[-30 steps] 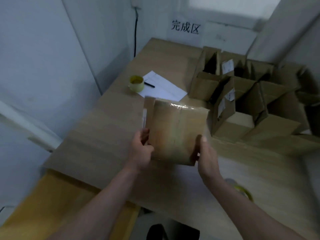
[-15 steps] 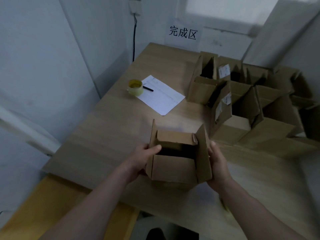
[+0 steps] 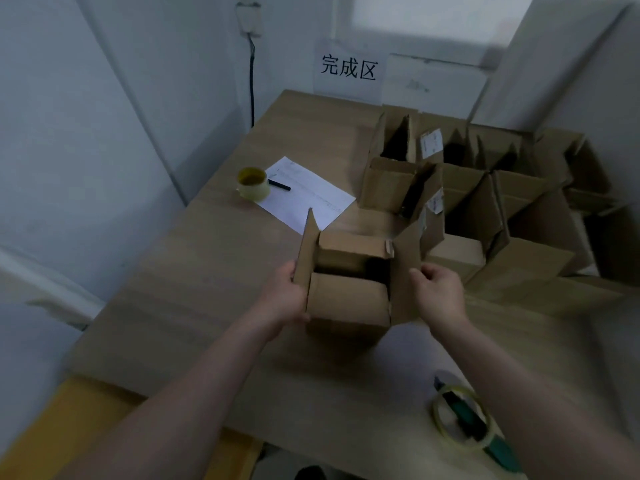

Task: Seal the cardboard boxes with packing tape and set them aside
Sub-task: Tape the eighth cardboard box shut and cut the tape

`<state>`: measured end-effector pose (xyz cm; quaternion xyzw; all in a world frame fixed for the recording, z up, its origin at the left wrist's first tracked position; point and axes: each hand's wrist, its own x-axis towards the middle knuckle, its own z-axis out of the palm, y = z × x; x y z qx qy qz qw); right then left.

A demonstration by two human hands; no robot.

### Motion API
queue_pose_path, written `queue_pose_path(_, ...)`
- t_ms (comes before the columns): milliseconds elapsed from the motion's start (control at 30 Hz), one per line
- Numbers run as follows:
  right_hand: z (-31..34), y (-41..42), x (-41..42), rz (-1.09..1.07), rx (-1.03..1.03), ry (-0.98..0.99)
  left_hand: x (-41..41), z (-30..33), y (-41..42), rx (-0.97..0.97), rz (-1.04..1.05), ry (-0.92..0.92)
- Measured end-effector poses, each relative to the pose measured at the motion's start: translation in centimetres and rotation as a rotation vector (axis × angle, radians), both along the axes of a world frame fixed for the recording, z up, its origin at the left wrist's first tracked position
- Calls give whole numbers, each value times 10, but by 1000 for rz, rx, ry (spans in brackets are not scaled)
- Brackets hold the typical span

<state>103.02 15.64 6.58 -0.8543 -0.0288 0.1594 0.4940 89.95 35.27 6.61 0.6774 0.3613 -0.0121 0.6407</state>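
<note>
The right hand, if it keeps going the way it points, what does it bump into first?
Probably the upright right flap of the open brown cardboard box; the right hand sits just beside it, though depth is unclear.

Box (image 3: 348, 303) between the hands: plain brown cardboard, dark interior. Beyond the left hand (image 3: 282, 296): yellowish tape roll (image 3: 252, 184), white sheet (image 3: 306, 194), black pen (image 3: 279, 184). Table (image 3: 207, 271): light wood grain. Near right forearm: pale yellow tape ring (image 3: 462, 419), green tool (image 3: 485, 431).

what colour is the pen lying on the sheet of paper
Black. The pen lies on the white paper beside the yellowish tape roll, seen in the head view.
</note>
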Motion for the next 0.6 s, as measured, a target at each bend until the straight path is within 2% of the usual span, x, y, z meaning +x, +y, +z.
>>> queue_pose_path(200, 29, 34, 32, 226, -203, -125, 72, -14, 10, 180, 48, -17)
queue_pose_path(400, 46, 42, 80, 300, -439, -226, 122, -14, 9, 179, 84, -45)
queue_pose_path(600, 45, 40, 123, 394, -571, -276, 158, -18, 11, 234, 29, -42)
